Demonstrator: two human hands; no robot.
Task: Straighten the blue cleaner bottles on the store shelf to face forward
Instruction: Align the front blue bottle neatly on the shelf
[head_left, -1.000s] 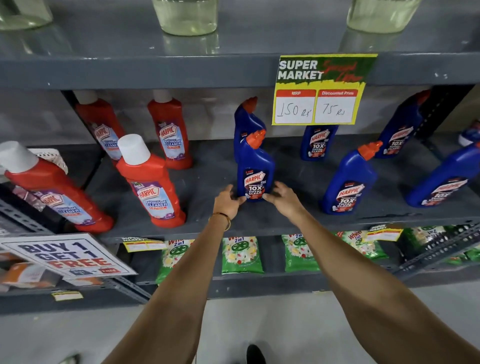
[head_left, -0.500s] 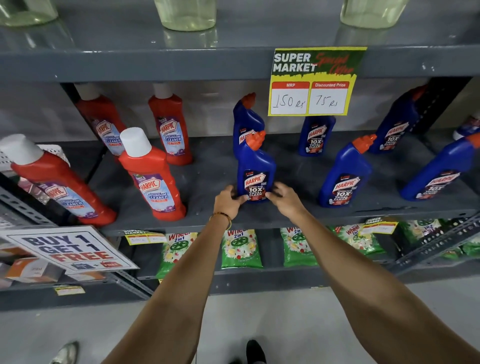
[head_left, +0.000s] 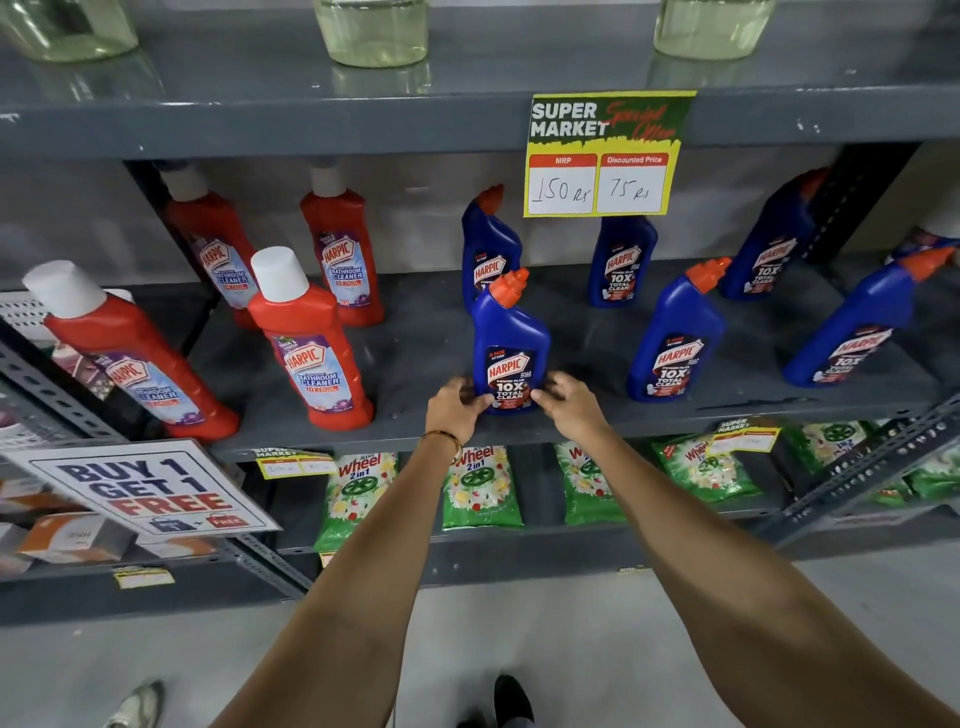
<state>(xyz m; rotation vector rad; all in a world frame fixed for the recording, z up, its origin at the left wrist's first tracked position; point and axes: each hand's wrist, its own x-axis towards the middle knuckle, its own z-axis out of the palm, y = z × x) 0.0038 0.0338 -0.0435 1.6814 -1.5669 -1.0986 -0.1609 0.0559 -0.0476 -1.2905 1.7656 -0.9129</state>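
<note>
Gripping the front blue bottle (head_left: 510, 358) low on both sides, left hand (head_left: 456, 408) and right hand (head_left: 570, 405) clamp fingers against its forward-facing label, upright on the shelf (head_left: 415, 358).

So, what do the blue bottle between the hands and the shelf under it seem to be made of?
Blue bottle: probably glossy moulded plastic, judging by soft highlights on its body; its label looks printed.
Shelf: likely grey painted metal, matte and scuffed, with punched holes in the frame.
</note>
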